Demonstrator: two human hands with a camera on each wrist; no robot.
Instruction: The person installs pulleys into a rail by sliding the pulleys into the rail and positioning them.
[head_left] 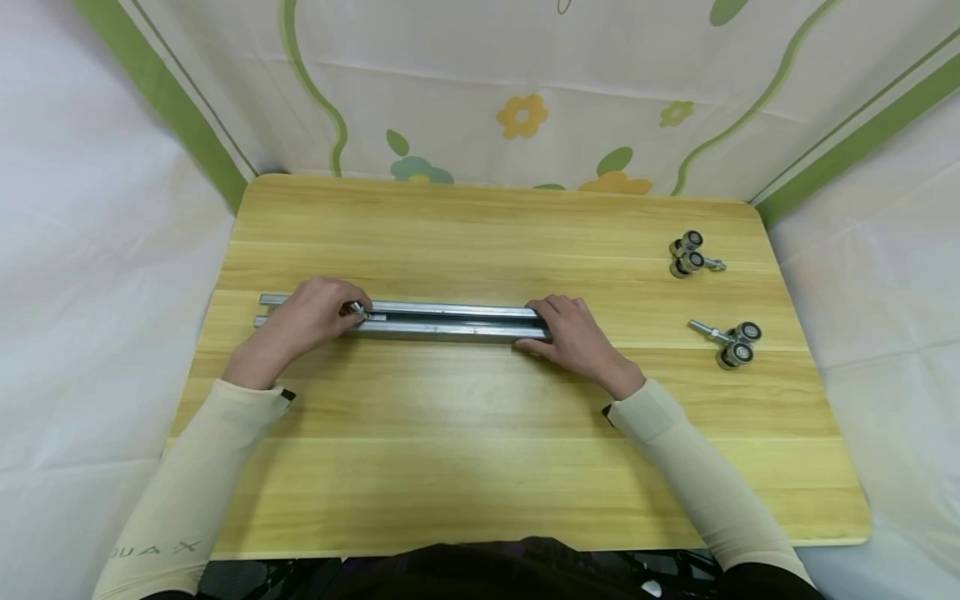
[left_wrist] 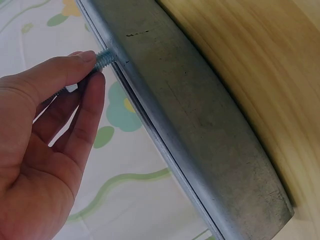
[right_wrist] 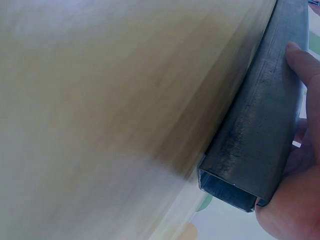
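Note:
A grey metal C-channel rail (head_left: pixel 442 329) lies lengthwise across the table with its slot facing up. The left hand (head_left: pixel 317 312) is over its left part, thumb and fingers pinching a threaded bolt (left_wrist: pixel 104 60) that sticks out of the slot. Whatever the bolt joins inside the channel is mostly hidden. At the other end, the right hand (head_left: pixel 573 337) grips the rail, thumb on the near side and fingers on the far side. In the right wrist view, the hollow end of the rail (right_wrist: pixel 255 110) shows beside the palm.
Two roller trolleys with bolts rest on the right of the wooden table (head_left: pixel 450 483): one farther back (head_left: pixel 688 260), one nearer (head_left: pixel 737 354). A white curtain (head_left: pixel 450 75) with printed flowers stands behind the table, and white cloth hangs at both sides.

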